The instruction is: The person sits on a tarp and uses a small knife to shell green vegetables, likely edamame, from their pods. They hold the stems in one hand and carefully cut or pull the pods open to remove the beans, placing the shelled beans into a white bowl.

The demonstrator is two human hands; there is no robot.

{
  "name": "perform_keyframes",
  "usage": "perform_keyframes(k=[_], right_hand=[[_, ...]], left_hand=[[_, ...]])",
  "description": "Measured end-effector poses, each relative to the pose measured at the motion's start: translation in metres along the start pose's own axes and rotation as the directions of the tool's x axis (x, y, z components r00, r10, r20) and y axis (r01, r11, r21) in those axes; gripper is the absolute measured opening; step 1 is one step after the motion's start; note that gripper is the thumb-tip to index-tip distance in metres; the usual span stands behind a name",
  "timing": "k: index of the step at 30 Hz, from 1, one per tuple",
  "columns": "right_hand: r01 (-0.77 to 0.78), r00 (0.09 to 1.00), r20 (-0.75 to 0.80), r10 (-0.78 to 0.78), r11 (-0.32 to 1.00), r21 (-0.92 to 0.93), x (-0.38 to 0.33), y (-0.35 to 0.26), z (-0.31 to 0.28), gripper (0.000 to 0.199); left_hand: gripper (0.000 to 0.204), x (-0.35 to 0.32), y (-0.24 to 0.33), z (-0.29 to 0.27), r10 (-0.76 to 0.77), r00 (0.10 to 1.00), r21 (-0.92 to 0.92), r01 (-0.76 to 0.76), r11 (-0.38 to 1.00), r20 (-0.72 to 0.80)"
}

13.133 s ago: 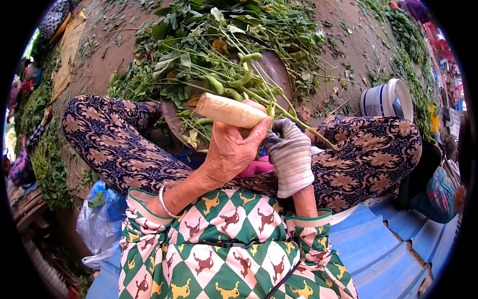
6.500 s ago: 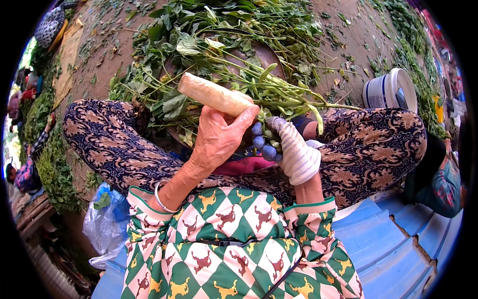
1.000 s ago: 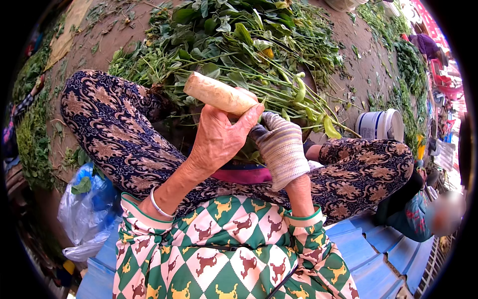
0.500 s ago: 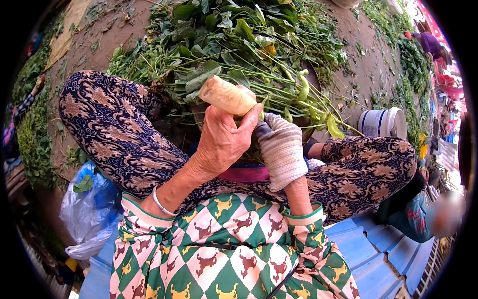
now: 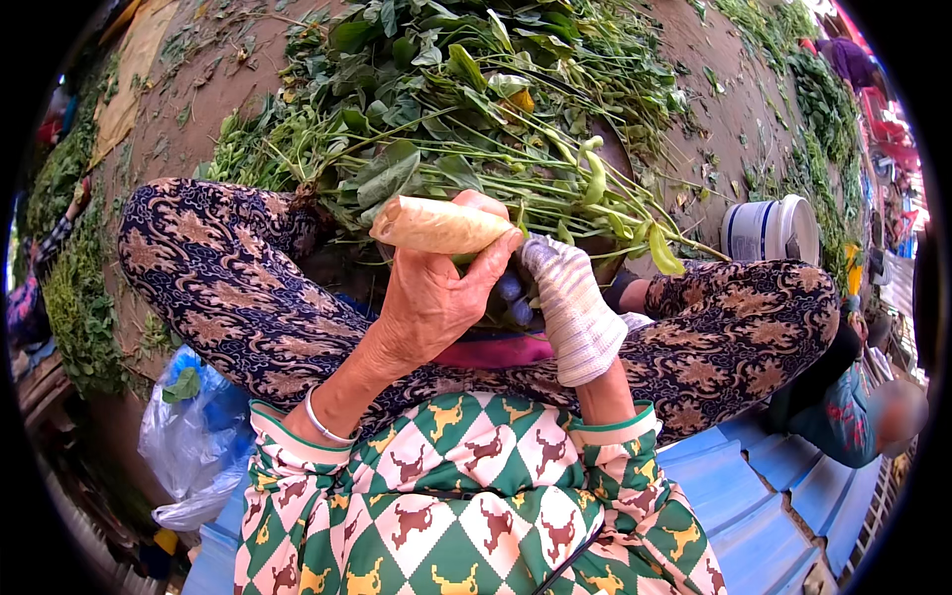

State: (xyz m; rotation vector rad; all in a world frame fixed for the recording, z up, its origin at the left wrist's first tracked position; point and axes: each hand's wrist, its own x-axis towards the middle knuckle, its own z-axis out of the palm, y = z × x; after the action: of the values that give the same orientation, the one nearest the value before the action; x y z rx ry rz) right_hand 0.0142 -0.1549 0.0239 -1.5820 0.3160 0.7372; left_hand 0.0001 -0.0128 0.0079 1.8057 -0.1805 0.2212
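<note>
Seated person seen from the head camera, working over a heap of leafy green stalks with pods [image 5: 496,119] spread across the lap and the earth floor. The bare left hand [image 5: 436,297] is closed around a pale, peeled-looking root or stem [image 5: 436,224], held roughly level above the lap, thumb on top and fingers beneath. The gloved right hand [image 5: 570,302] (white knit glove with dark fingertip pads) is curled shut just beside the root's right end; whatever it grips is hidden behind the left hand's fingers, so its contents cannot be told. Compared with half a second ago, the root has swung from pointing away and upward to lying nearly flat across the view, showing more of its length, while the gloved hand has stayed pressed close at the same end. This suggests that the piece is being turned in the grip so that a fresh side meets the right hand, the work on it probably not finished. A white plastic tub [image 5: 769,230] stands on the ground beyond the right knee; a clear plastic bag [image 5: 188,436] lies by the left hip.
</note>
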Motion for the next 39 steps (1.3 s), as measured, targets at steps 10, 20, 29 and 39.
perform_keyframes(k=[10,20,29,39], right_hand=[[-0.077,0.984,-0.156,0.083,0.996,0.047,-0.017,0.009,-0.018,0.027],[-0.183,0.960,-0.177,0.218,0.964,0.195,-0.018,0.006,-0.024,0.028],[-0.169,0.985,-0.036,0.170,0.985,0.025,-0.005,-0.010,-0.036,0.026],[-0.123,0.992,-0.012,0.126,0.942,-0.313,0.005,-0.018,-0.040,0.013]], left_hand=[[0.011,0.014,0.023,-0.011,-0.383,0.918,-0.428,0.390,0.815,0.106],[0.012,0.026,0.033,-0.011,-0.401,0.890,-0.405,0.456,0.793,0.217],[0.013,0.030,0.031,-0.010,-0.436,0.867,-0.459,0.498,0.735,0.242],[0.012,0.024,0.033,-0.022,-0.282,0.757,-0.349,0.554,0.756,0.590]])
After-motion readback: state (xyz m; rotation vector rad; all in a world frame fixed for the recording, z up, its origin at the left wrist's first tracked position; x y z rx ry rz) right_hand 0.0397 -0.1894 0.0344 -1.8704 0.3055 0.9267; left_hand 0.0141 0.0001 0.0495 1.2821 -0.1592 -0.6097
